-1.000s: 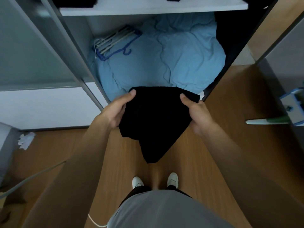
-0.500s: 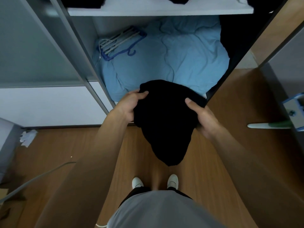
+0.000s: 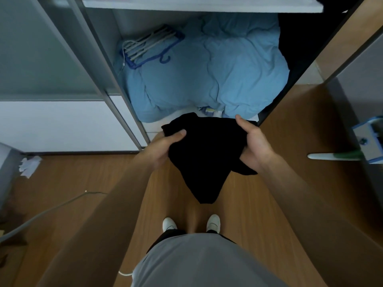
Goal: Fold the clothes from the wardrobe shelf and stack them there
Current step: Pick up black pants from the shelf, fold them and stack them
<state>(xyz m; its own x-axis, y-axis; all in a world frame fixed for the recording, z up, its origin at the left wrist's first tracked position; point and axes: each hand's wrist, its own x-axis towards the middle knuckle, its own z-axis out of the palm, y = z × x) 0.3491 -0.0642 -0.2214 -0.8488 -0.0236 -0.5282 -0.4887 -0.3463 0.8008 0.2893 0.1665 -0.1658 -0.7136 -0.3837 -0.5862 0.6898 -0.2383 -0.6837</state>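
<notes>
A black garment (image 3: 204, 154) hangs bunched between my two hands, in front of the open wardrobe and above the wooden floor. My left hand (image 3: 165, 145) grips its left side, thumb on top of the cloth. My right hand (image 3: 253, 146) grips its right side, thumb pointing up toward the wardrobe. The lower end of the garment droops to a point above my shoes. The white wardrobe shelf (image 3: 199, 5) runs across the top of the view; dark items on it are cut off by the frame's edge.
A light blue duvet (image 3: 207, 75) fills the wardrobe bottom, with blue and white hangers (image 3: 149, 48) on its left. Dark clothes (image 3: 290, 38) hang at the right. A sliding door (image 3: 51, 59) stands left, a wooden panel (image 3: 342, 48) right, crumpled paper (image 3: 29, 165) on the floor.
The flat, spread garment has been gathered into a bunch, and my hands have shifted on it. It has come back a little from the wardrobe, with a corner sticking up at the left.
</notes>
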